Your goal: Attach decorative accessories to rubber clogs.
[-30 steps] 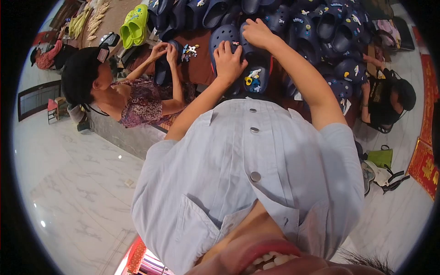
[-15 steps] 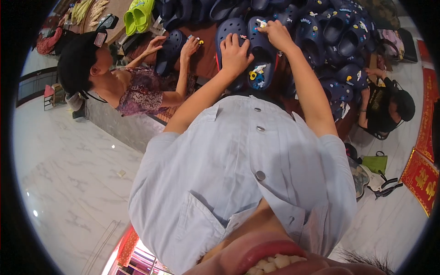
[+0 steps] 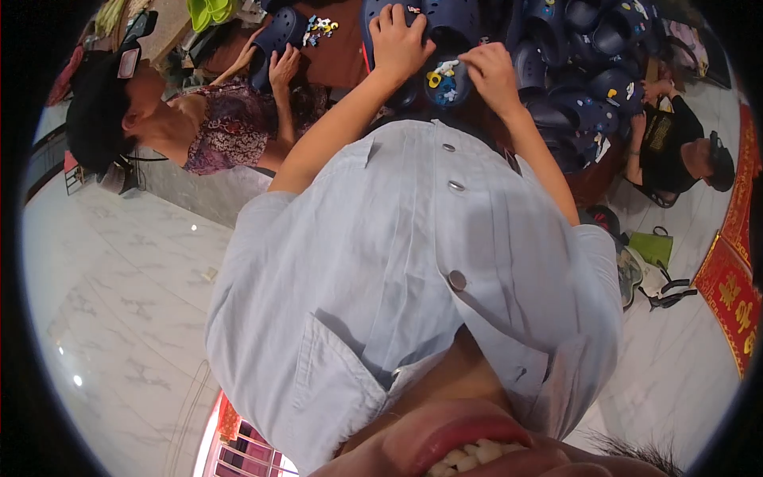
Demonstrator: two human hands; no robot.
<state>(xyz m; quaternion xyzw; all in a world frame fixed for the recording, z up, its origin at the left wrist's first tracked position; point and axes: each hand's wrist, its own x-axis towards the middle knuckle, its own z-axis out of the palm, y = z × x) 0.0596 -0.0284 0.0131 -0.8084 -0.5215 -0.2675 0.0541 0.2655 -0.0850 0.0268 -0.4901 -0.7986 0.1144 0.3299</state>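
Right hand (image 3: 494,78) fingers bunched at charms (image 3: 445,86) in navy clog (image 3: 457,20) heel, bench's (image 3: 330,73) near edge; can't tell if pinching. Left hand (image 3: 400,46) spread, ungripped, on neighbouring clog (image 3: 404,94): I'd brace there, handle charms singly.

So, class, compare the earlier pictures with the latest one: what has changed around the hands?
The right hand has moved from the toe of the right-hand navy clog toward the body; its fingers are now at the charms in that clog's heel. Whether they grip one is unclear. A co-worker's hand has gone from the loose charms to another clog. The left hand stays on the left-hand clog.
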